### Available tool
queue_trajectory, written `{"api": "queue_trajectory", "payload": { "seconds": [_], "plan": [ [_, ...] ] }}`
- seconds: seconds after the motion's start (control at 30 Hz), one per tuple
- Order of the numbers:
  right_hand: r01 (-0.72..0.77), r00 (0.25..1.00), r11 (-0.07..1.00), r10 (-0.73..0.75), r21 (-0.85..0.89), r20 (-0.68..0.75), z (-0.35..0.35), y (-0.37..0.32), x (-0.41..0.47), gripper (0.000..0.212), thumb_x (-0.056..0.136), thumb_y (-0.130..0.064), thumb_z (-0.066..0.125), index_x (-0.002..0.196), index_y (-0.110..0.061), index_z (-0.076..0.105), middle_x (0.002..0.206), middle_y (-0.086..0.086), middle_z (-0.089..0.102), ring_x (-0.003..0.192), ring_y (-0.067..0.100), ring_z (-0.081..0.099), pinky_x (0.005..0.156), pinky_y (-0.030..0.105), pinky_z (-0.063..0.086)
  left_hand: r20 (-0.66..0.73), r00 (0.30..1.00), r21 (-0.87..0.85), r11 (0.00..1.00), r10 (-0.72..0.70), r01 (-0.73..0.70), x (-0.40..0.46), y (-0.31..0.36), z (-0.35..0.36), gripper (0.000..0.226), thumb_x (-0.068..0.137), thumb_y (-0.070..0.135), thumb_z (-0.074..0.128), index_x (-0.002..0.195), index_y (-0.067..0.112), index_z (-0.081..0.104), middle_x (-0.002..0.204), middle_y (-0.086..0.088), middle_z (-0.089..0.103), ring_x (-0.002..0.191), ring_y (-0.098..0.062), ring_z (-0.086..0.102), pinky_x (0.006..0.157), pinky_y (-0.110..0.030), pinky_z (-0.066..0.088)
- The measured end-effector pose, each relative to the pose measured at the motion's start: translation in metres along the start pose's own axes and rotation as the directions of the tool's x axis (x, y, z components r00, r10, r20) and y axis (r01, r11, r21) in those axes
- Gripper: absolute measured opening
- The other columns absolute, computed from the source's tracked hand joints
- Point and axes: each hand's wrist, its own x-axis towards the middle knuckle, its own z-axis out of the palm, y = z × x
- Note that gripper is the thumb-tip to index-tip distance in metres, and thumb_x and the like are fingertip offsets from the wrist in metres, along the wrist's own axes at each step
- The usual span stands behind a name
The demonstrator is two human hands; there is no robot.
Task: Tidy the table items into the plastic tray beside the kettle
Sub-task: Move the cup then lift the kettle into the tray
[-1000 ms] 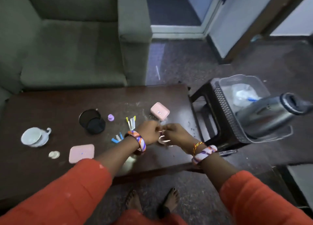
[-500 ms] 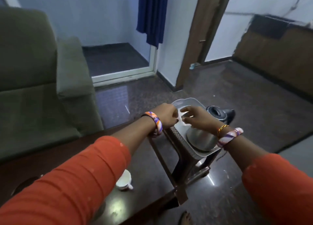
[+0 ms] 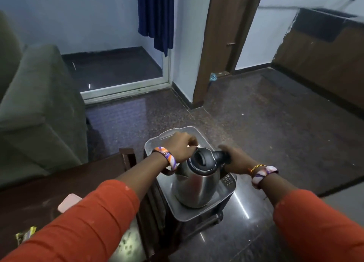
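Left hand [image 3: 180,146] hovered curled over the plastic tray [image 3: 199,209], fingers pinched together; right hand [image 3: 236,160] was wrapped around the steel kettle [image 3: 197,185] handle there.

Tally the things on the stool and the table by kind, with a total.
Kettle: 1, standing in the tray
Plastic tray: 1, on the stool
Pink case: 1, on the table
Yellow wrapper: 1, on the table
Total: 4
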Motion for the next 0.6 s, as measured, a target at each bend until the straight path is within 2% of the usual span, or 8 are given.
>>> {"api": "queue_trajectory", "payload": {
  "seconds": [0.07, 0.17, 0.3, 0.37, 0.43, 0.53, 0.6],
  "plan": [
    [0.066, 0.998, 0.997, -0.067, -0.043, -0.009, 0.0, 0.007, 0.01, 0.053, 0.074, -0.013, 0.067, 0.125, -0.015, 0.053, 0.124, 0.009, 0.06, 0.114, 0.025, 0.055, 0.092, 0.029, 0.043, -0.019, 0.999, -0.006, 1.0, -0.027, 0.027, 0.009, 0.004, 0.004, 0.024, 0.084, 0.011, 0.053, 0.103, 0.005, 0.067, 0.109, -0.014, 0.07, 0.102, -0.028, 0.062, 0.088, -0.031, 0.048],
    [0.137, 0.991, 0.984, -0.136, -0.112, 0.02, -0.002, 0.009, 0.025, 0.036, 0.072, -0.019, 0.067, 0.106, -0.01, 0.063, 0.108, 0.012, 0.068, 0.101, 0.028, 0.062, 0.081, 0.031, 0.047, -0.041, 0.997, -0.013, 0.997, -0.072, 0.071, 0.018, 0.005, 0.008, 0.024, 0.085, 0.011, 0.053, 0.105, 0.005, 0.066, 0.111, -0.012, 0.069, 0.103, -0.025, 0.062, 0.087, -0.027, 0.045],
    [0.214, 0.977, 0.97, -0.209, -0.111, 0.051, -0.004, 0.016, 0.036, 0.035, 0.06, -0.021, 0.072, 0.092, -0.009, 0.065, 0.094, 0.012, 0.07, 0.088, 0.03, 0.064, 0.072, 0.033, 0.05, -0.049, 0.993, -0.014, 0.995, -0.103, 0.102, 0.021, 0.0, 0.009, 0.024, 0.085, 0.009, 0.053, 0.104, 0.003, 0.066, 0.11, -0.014, 0.069, 0.102, -0.026, 0.062, 0.088, -0.028, 0.045],
    [0.235, 0.971, 0.971, -0.233, -0.048, 0.049, -0.003, 0.017, 0.035, 0.032, 0.058, -0.018, 0.072, 0.088, -0.008, 0.064, 0.085, 0.009, 0.068, 0.079, 0.025, 0.062, 0.066, 0.033, 0.049, -0.056, 0.991, -0.015, 0.993, -0.121, 0.121, 0.019, -0.004, 0.006, 0.024, 0.085, 0.009, 0.054, 0.104, 0.003, 0.066, 0.109, -0.014, 0.07, 0.102, -0.025, 0.063, 0.088, -0.029, 0.046],
    [0.259, 0.965, 0.965, -0.26, 0.03, 0.027, -0.001, 0.013, 0.029, 0.027, 0.06, -0.016, 0.071, 0.085, -0.008, 0.063, 0.077, 0.006, 0.063, 0.072, 0.02, 0.058, 0.061, 0.031, 0.046, -0.077, 0.986, -0.029, 0.989, -0.145, 0.143, 0.014, -0.009, 0.0, 0.023, 0.085, 0.01, 0.055, 0.104, 0.005, 0.067, 0.109, -0.013, 0.07, 0.102, -0.025, 0.063, 0.089, -0.03, 0.046],
    [0.299, 0.954, 0.949, -0.297, 0.101, -0.037, 0.0, -0.004, 0.024, 0.024, 0.062, -0.016, 0.069, 0.082, -0.005, 0.062, 0.074, 0.011, 0.064, 0.068, 0.022, 0.058, 0.058, 0.035, 0.046, -0.131, 0.976, -0.034, 0.985, -0.173, 0.17, 0.001, -0.017, -0.012, 0.022, 0.085, 0.009, 0.055, 0.102, 0.004, 0.068, 0.106, -0.015, 0.071, 0.099, -0.025, 0.065, 0.085, -0.026, 0.045],
    [0.332, 0.941, 0.938, -0.322, 0.103, -0.101, 0.0, -0.018, 0.022, 0.024, 0.062, -0.016, 0.069, 0.077, -0.001, 0.059, 0.068, 0.011, 0.059, 0.062, 0.022, 0.053, 0.052, 0.033, 0.038, -0.173, 0.967, -0.046, 0.982, -0.187, 0.182, -0.01, -0.025, -0.021, 0.021, 0.084, 0.006, 0.055, 0.101, 0.002, 0.068, 0.104, -0.016, 0.072, 0.098, -0.026, 0.065, 0.081, -0.023, 0.042]
  ]
}}
